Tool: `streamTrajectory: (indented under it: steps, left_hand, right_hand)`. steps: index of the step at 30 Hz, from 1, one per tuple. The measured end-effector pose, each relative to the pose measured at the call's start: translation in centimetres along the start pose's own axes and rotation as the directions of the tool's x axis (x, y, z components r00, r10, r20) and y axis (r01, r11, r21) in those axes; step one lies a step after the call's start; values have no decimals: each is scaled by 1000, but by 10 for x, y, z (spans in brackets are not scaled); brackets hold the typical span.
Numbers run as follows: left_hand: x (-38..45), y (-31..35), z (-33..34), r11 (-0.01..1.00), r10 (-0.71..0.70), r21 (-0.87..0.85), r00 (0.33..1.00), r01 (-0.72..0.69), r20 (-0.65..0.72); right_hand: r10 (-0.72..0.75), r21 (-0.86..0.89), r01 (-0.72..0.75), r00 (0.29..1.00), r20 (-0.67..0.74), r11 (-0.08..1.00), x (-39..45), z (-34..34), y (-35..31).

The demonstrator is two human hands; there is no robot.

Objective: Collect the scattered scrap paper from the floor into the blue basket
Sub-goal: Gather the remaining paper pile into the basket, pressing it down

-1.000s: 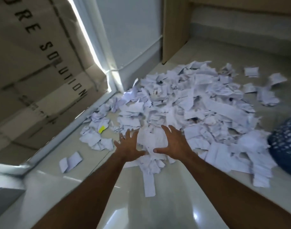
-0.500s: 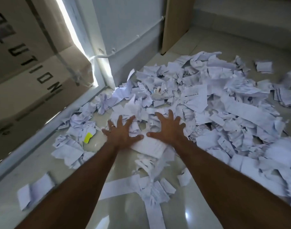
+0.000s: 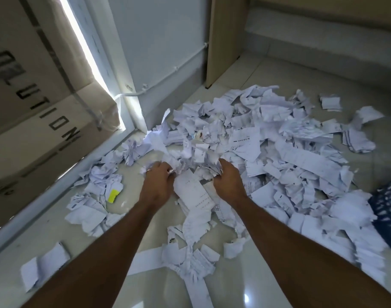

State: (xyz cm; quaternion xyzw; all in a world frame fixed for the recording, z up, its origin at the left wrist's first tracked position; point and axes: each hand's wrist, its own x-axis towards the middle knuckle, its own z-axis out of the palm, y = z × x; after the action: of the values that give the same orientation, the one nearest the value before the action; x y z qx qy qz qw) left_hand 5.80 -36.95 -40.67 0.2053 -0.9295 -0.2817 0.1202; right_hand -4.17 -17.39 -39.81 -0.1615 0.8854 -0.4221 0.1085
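A wide heap of white scrap paper covers the pale tiled floor ahead of me. My left hand and my right hand are sunk into the near edge of the heap, fingers curled around a bunch of crumpled scraps between them. A flat printed slip lies between my wrists. Only a dark blue patterned edge of the blue basket shows at the right border.
Stacked cardboard boxes with black lettering stand on the left behind a white frame. A wooden panel stands at the back. Loose scraps and a yellow note lie at the left, long strips near my arms.
My hands lay flat with spread fingers on the pile before; now their fingers have curled in and gathered a bunch of scraps. The view has shifted, bringing the basket's edge in at the right.
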Motion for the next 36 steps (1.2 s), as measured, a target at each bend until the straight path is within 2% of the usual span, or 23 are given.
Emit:
streamTrajectory:
  steps: [3, 9, 16, 23, 30, 33, 36]
  left_hand:
    - [-3, 25, -23, 998, 61, -1, 998, -61, -11]
    - [-4, 87, -59, 988, 148, -40, 985, -152, -91]
    - [-8, 187, -87, 960, 248, -112, 964, -258, -100]
    - [-16, 315, -75, 897, 382, -215, 922, -386, -63]
    - [-36, 460, -7, 796, 534, -337, 845, -502, 2]
    - [-43, 518, 29, 754, 595, -376, 802, -539, 44]
    - [-49, 558, 59, 741, 625, -415, 769, -529, 137]
  right_hand:
    - [48, 133, -43, 998, -36, 990, -8, -31, -14]
    - [21, 332, 20, 993, -119, 943, -25, -103, -43]
    - [49, 421, 68, 964, -261, 904, -56, -209, -66]
    - [79, 336, 94, 881, -466, 937, -95, -352, -43]
    - [176, 231, -27, 738, -652, 972, -141, -490, 56]
    - [200, 101, -178, 734, -649, 979, -146, -521, 112]
    - [267, -161, -398, 814, -516, 903, -141, -527, 152]
